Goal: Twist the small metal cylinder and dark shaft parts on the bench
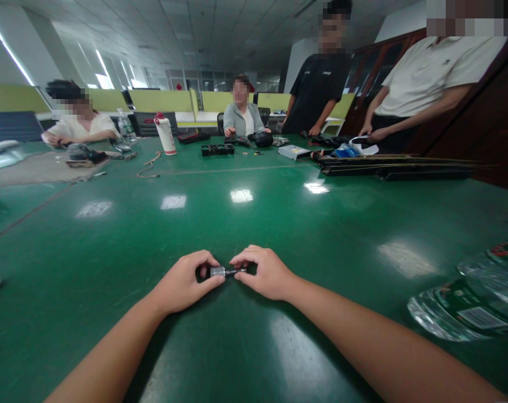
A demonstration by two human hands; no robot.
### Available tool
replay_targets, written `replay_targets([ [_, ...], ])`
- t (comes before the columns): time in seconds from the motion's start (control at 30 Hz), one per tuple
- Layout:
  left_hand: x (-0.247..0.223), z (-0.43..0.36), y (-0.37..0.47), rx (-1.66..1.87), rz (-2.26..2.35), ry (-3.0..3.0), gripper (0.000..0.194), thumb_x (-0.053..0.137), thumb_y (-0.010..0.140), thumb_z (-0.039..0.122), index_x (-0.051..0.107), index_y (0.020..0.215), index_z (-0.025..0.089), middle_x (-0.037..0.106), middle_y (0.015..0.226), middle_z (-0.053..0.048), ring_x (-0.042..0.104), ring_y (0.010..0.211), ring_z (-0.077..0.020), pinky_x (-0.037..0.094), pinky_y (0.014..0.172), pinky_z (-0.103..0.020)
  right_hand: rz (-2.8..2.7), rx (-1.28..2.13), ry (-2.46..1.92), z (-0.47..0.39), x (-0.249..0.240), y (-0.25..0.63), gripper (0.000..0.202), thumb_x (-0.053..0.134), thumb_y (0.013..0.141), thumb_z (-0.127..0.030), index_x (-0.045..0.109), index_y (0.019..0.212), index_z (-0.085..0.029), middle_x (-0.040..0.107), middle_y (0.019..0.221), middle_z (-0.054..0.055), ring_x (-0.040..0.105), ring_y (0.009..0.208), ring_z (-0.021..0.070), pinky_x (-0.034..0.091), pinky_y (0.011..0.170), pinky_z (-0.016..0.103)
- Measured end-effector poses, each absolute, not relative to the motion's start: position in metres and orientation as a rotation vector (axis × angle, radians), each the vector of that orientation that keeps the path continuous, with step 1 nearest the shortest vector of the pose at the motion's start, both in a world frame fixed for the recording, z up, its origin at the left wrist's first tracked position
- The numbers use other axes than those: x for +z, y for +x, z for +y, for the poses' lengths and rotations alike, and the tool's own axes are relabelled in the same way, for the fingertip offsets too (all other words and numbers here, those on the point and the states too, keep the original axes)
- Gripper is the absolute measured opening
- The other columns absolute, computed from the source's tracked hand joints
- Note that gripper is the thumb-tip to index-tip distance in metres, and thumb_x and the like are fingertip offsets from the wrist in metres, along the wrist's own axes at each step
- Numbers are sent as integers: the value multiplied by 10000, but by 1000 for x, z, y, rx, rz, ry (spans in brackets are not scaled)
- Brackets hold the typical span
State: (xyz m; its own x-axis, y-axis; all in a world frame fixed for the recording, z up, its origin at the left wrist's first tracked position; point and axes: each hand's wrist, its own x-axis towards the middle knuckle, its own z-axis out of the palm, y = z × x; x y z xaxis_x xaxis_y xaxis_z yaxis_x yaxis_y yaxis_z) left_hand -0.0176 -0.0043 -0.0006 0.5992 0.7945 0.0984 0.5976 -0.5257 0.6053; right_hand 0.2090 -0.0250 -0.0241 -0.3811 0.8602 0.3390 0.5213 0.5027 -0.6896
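Note:
Low over the green table (187, 224), my left hand (187, 282) pinches a short silver metal cylinder (217, 271) between thumb and fingers. A thin, dark, ridged rod (230, 273) sticks out of the cylinder's right end. My right hand (266, 272) is closed on the far end of that rod, with thumb and forefinger around its tip. Cylinder and rod lie in one line, roughly level. What exact part this is, I cannot make out. The right fingertips stand just apart from the left ones.
Clear plastic bottles with green labels (467, 308) lie at the right. Across the table stand a white tumbler (165, 134), a black part (217, 150), a grey box (294, 152) and long dark strips (396, 166). A cord (149, 166) lies near the tumbler. Several people are around the far side.

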Motion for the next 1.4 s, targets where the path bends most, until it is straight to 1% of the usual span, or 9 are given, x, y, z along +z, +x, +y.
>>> replay_targets([
  [0.23, 1, -4, -16, 496, 1116, 2286, 222, 662, 807, 384, 651, 902, 183, 615, 743, 1, 566, 676, -160, 421, 626, -256, -2103, 616, -1155, -26, -21, 209, 190, 723, 762, -131, 717, 942, -194, 706, 861, 22, 604, 816, 160, 462, 776, 296],
  [0.4, 0, -4, -16, 500, 1108, 2285, 227, 685, 789, 379, 654, 905, 186, 617, 747, 3, 569, 680, -160, 419, 627, -257, -2172, 588, -1154, -27, -21, 210, 229, 736, 768, -192, 715, 996, -205, 711, 921, 33, 604, 872, 179, 453, 813, 320],
  [0.7, -3, -3, -17, 511, 1090, 2277, 227, 712, 772, 356, 646, 909, 187, 627, 770, 4, 577, 698, -162, 424, 643, -258, -2220, 582, -1139, -27, -22, 209, 245, 748, 771, -210, 724, 1015, -218, 712, 972, 32, 597, 921, 187, 437, 846, 333],
  [0.93, -2, -4, -16, 512, 1100, 2296, 206, 678, 795, 361, 649, 902, 188, 628, 762, -1, 570, 687, -162, 420, 630, -256, -2205, 584, -1149, -26, -22, 210, 199, 750, 763, -205, 722, 960, -217, 705, 930, 28, 598, 894, 183, 440, 822, 322],
  [1.4, -1, -4, -16, 481, 1121, 2310, 228, 668, 801, 389, 639, 897, 184, 619, 756, -4, 566, 683, -165, 414, 629, -257, -2145, 582, -1165, -26, -22, 209, 127, 736, 758, -175, 705, 879, -200, 691, 850, 16, 588, 833, 169, 440, 781, 303],
])
